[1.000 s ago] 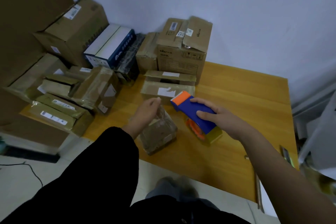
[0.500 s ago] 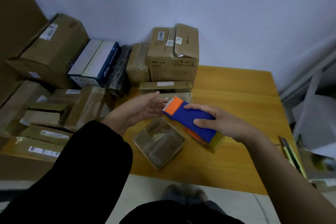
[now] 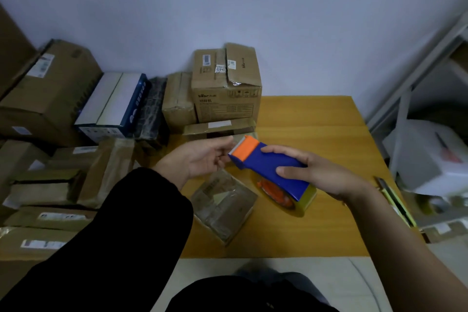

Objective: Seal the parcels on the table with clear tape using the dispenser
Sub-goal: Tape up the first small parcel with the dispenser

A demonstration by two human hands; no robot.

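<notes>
A blue tape dispenser (image 3: 268, 167) with an orange toothed head and a roll of clear tape (image 3: 302, 204) is held above the wooden table (image 3: 316, 129). My right hand (image 3: 326, 175) grips its blue body from the right. My left hand (image 3: 200, 157) is palm-up at the orange head, with thumb and fingertips on either side of the toothed edge. I cannot make out any tape between them. A small brown parcel (image 3: 222, 208) wrapped in shiny tape lies on the table just below both hands, near the front edge.
Cardboard cartons (image 3: 225, 94) and a blue-and-white box (image 3: 114, 104) stand along the back wall. Several flat parcels (image 3: 50, 185) are piled at the left. A yellow-green cutter (image 3: 395, 200) lies at the table's right edge, beside a metal shelf (image 3: 410, 88).
My left hand has left the small parcel and risen to the dispenser's orange head. My right hand has lifted the dispenser a little. The camera has tilted up.
</notes>
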